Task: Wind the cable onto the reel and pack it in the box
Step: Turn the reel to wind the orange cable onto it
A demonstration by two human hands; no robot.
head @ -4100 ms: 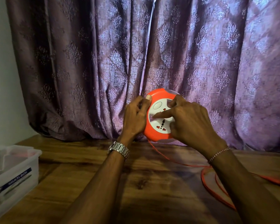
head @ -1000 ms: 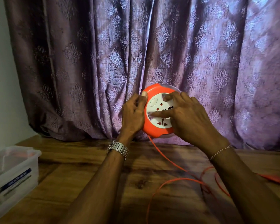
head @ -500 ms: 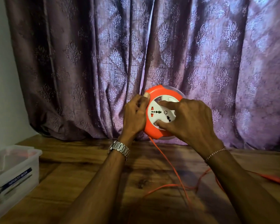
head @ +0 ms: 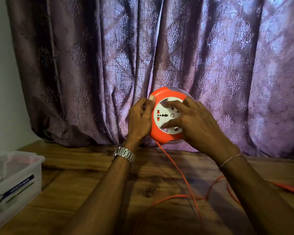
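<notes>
hanging at the back is a purple patterned curtain (head: 92, 65); a clear plastic box (head: 15, 177) sits far left on the wooden table (head: 85, 177). the left hand (head: 139, 119) grips the round orange reel (head: 161, 138) by its rim, up above the table. the right hand (head: 193, 121) pinches its white face. thin orange cable (head: 182, 175) trails down.

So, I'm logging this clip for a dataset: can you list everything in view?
reel: one, orange, white socket face, held before the curtain
cable: one, orange, from the reel down onto the table
plug: one, orange-red, table, far right
box: one, clear plastic, table, far left
table: one, brown wood
curtain: one, purple, behind
wall: one, pale, left
watch: one, silver, left wrist
bracelet: one, pale, right wrist
left hand: one, grips the reel's rim
right hand: one, fingers on the reel's white face
</notes>
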